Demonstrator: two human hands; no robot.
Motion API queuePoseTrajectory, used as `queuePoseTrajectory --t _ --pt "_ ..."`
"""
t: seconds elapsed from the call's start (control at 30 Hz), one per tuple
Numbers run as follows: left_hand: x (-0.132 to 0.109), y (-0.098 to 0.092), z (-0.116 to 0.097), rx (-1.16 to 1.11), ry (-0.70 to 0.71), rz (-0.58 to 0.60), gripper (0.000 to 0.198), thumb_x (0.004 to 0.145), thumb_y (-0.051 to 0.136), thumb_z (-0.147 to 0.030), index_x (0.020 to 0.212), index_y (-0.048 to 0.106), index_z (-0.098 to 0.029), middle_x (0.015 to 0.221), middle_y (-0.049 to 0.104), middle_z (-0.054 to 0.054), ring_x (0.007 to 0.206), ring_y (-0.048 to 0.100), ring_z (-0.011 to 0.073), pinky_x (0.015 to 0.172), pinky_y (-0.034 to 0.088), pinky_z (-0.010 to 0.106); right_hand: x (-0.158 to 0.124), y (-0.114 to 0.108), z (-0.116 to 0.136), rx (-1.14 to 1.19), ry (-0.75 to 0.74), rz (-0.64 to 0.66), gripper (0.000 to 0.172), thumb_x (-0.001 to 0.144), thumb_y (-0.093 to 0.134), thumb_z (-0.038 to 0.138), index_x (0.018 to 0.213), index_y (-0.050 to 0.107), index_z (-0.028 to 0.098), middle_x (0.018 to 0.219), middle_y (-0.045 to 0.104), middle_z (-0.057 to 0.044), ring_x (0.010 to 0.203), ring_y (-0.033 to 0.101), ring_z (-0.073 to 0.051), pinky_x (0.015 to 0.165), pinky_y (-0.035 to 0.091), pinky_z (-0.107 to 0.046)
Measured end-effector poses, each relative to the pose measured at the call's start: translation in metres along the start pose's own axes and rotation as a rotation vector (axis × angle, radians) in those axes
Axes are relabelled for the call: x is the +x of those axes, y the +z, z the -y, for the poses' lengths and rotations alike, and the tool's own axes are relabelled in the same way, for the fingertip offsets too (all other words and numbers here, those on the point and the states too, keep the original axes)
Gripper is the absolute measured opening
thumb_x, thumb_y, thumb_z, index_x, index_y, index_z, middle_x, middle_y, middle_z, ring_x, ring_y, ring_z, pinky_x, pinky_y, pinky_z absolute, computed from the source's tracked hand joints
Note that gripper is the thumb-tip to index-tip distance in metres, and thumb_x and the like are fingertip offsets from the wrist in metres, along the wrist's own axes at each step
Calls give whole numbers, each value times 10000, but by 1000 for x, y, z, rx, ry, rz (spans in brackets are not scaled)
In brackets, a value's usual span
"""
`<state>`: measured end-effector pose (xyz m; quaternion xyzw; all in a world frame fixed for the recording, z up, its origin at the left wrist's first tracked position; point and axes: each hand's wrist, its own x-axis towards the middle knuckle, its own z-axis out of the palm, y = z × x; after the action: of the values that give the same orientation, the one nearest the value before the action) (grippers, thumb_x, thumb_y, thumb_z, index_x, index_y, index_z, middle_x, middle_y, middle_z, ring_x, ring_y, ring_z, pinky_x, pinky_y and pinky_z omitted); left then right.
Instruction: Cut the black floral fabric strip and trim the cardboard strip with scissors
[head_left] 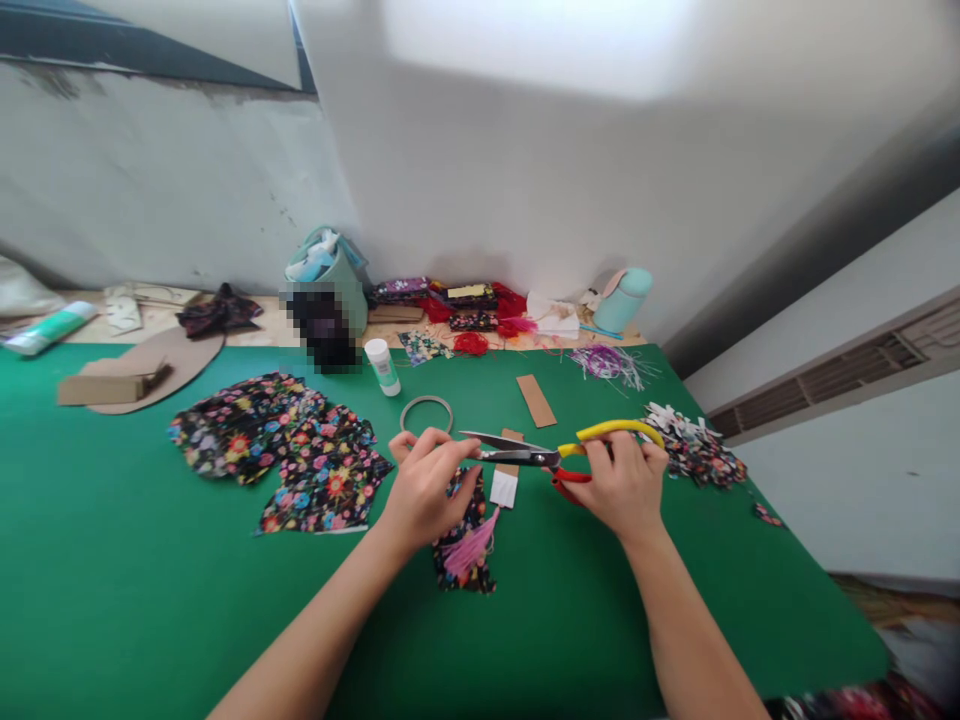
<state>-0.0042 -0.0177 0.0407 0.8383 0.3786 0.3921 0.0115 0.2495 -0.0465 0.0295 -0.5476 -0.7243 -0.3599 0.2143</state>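
Two bare forearms reaching in from the near edge over a green surface [112, 600]. Left hand [424, 490] curled, fingertips pinching something small at the blade tips of the scissors [540, 455]; too small to tell what. Right hand [622, 485] closed through the scissors' handles, one yellow loop above, one red below; blades pointing left and nearly shut. Just beneath the left hand, a dark floral fabric piece [469, 540] with a pink tassel [469, 550] lying on it. One small white card [504, 488] just right of that, under the blades.

Beyond the hands, one thin ring [426, 412] flat on the surface, and two brown cardboard strips [535, 400], the nearer one partly hidden by the scissors. One white glue bottle [382, 367] with a green label standing farther back; label writing too small to read. To the left, two large floral fabric pieces [285, 450], overlapping. To the right, one heap of fabric scraps [694, 445].

Far left, one round cardboard disc [180, 355] with a cardboard block [105, 388] on it. Along the far wall, one pale green bucket [337, 275], a blurred-out patch in front of it, a clutter of red thread and fabric boxes [465, 300], and one mint flask [622, 298]. No readable writing anywhere.
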Motion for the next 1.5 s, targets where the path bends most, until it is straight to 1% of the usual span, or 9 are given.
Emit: queuePoseTrajectory --t 0.2,0.33,0.43,0.57,0.67,0.77,0.9,1.03,1.5 --pt "0 2 2 49 12 -39 174 853 570 -127 1012 562 -201 822 722 -1 745 605 167 756 279 373 0 -1 1 11 11 1 267 785 589 424 778 599 157 762 572 -61 702 485 -173 691 255 -341" --pt "0 3 2 49 -10 -47 222 852 579 -132 1059 545 -203 833 728 3 736 608 159 753 278 366 1 -2 1 4 1 0 261 789 583 420 768 592 160 761 584 -63 699 492 -174 692 255 -340" --pt "-2 5 1 5 -74 -60 358 834 599 -122 1164 483 -200 821 731 -7 750 614 155 773 280 361 1 -2 0 -6 -16 -3 282 788 583 445 752 585 165 746 586 -63 693 491 -172 693 255 -338" --pt "-4 9 -3 -51 -183 -131 510 822 613 -131 1273 386 -204 793 727 -24 754 627 156 812 281 364 2 -2 1 -3 -7 -7 268 789 579 432 752 582 167 739 579 -56 691 479 -167 700 252 -336" --pt "-3 9 -5 -81 -259 -174 537 807 634 -139 1275 378 -203 789 723 -30 702 624 148 827 287 369 1 -3 1 0 -3 -15 275 787 584 439 747 582 166 738 569 -52 695 473 -167 703 250 -335" --pt "-2 6 -4 -97 -301 -202 474 800 652 -157 1212 423 -202 775 721 -30 652 610 141 811 302 365 1 -2 1 -6 -6 -19 286 783 587 450 742 586 167 739 563 -51 697 469 -169 701 247 -334" --pt "0 3 -4 -38 -207 -189 336 811 645 -144 1094 479 -216 773 729 -21 698 623 159 788 296 367 1 -2 2 2 -6 -8 288 784 593 446 751 605 160 758 564 -56 700 469 -168 699 254 -331" --pt "1 3 -7 -1 -113 -176 291 814 640 -120 1048 496 -214 755 729 -26 681 621 158 754 286 360 0 -2 3 16 -16 -8 315 790 588 469 748 612 158 761 565 -57 705 471 -170 693 260 -335" --pt "-2 7 -7 -9 -51 -97 161 832 608 -117 959 553 -200 831 724 -11 672 610 134 747 300 354 2 -4 4 9 -30 -12 283 782 602 446 753 608 164 757 550 -51 706 449 -170 692 252 -333"
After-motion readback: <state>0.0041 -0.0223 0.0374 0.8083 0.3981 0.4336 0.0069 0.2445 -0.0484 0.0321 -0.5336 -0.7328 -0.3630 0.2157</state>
